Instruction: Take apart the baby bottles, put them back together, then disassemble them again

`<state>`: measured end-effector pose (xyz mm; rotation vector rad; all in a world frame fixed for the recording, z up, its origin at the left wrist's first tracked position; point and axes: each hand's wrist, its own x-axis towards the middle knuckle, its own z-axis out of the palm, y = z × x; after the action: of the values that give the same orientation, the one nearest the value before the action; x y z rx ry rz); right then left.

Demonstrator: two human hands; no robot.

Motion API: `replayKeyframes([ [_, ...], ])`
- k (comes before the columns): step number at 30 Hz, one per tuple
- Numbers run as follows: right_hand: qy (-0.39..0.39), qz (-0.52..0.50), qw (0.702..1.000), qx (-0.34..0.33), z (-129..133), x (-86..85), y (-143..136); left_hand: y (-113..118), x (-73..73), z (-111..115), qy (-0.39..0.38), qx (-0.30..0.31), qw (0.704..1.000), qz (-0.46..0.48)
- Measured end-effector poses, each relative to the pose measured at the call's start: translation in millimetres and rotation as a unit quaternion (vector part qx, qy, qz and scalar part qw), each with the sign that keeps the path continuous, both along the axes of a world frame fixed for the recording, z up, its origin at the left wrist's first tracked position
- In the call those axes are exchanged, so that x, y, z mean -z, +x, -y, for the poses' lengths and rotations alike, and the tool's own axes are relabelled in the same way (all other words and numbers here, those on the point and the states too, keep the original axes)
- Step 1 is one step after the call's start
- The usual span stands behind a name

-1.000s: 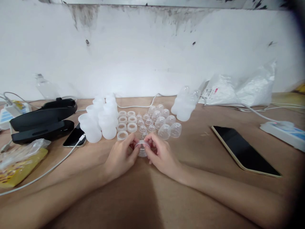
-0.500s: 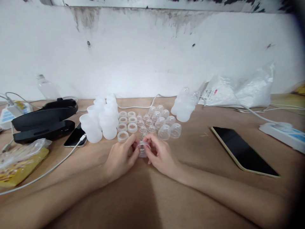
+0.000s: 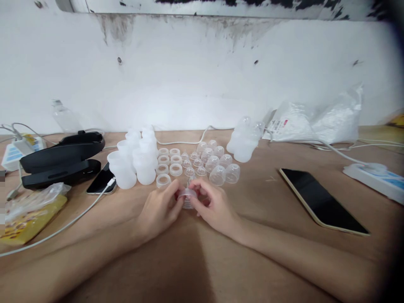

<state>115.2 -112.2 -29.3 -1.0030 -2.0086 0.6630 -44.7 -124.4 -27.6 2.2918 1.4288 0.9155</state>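
Between my left hand and my right hand is a clear bottle collar ring, pinched by the fingers of both. A clear nipple seems to sit at the ring, partly hidden by fingers. Beyond my hands stand rows of clear bottle nipples. To their left lie several collar rings, and to their right are clear domed caps. White bottle bodies stand farther left. Several capped bottles are grouped at the back right.
On the right lie a large phone and a power strip; a plastic bag rests by the wall. At left are a black case, another phone, a yellow packet and a white cable.
The ring has tipped slightly toward me between my fingers. Both hands stay in nearly the same place, and the view has shifted a little.
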Motion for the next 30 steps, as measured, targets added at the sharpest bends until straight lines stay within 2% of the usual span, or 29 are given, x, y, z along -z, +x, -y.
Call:
replayKeyframes([
  [5, 0.011, 0.016, 1.000, -0.008, 1.7, -1.1, 1.7, 0.9, 2.0, 2.0, 0.034, -0.006, 0.998, -0.059],
  [8, -0.031, -0.001, 0.999, -0.011, 0.4, -1.2, 1.5, -0.1, -0.3, 0.4, 0.043, -0.010, 0.996, -0.078],
  [11, -0.109, -0.067, 0.991, -0.034, -3.2, -0.8, 1.1, -3.1, -6.4, -1.3, 0.082, -0.031, 0.991, -0.105],
  [13, -0.183, -0.139, 0.971, -0.073, -6.2, -0.4, 1.3, -5.0, -10.4, -1.5, 0.123, -0.040, 0.982, -0.140],
  [16, -0.287, -0.218, 0.922, -0.144, -11.0, -0.1, 2.1, -6.3, -15.4, -0.6, 0.167, -0.011, 0.969, -0.184],
  [19, -0.341, -0.247, 0.894, -0.155, -15.1, -0.5, 3.7, -6.6, -26.2, 1.0, 0.178, 0.048, 0.958, -0.220],
  [21, -0.357, -0.269, 0.881, -0.151, -16.9, -0.8, 5.1, -9.3, -39.8, 1.1, 0.186, 0.078, 0.948, -0.244],
  [22, -0.364, -0.282, 0.874, -0.153, -17.4, -0.9, 5.8, -12.2, -48.0, 0.5, 0.196, 0.073, 0.945, -0.251],
  [24, -0.373, -0.303, 0.863, -0.154, -17.8, -1.0, 6.9, -21.4, -63.9, -2.8, 0.232, 0.003, 0.935, -0.267],
  [27, -0.373, -0.311, 0.861, -0.150, -17.4, -1.1, 7.3, -40.8, -78.7, -12.4, 0.257, -0.153, 0.896, -0.327],
  [30, -0.369, -0.303, 0.866, -0.151, -17.1, -1.2, 6.8, -57.8, -79.7, -23.0, 0.230, -0.201, 0.866, -0.397],
])
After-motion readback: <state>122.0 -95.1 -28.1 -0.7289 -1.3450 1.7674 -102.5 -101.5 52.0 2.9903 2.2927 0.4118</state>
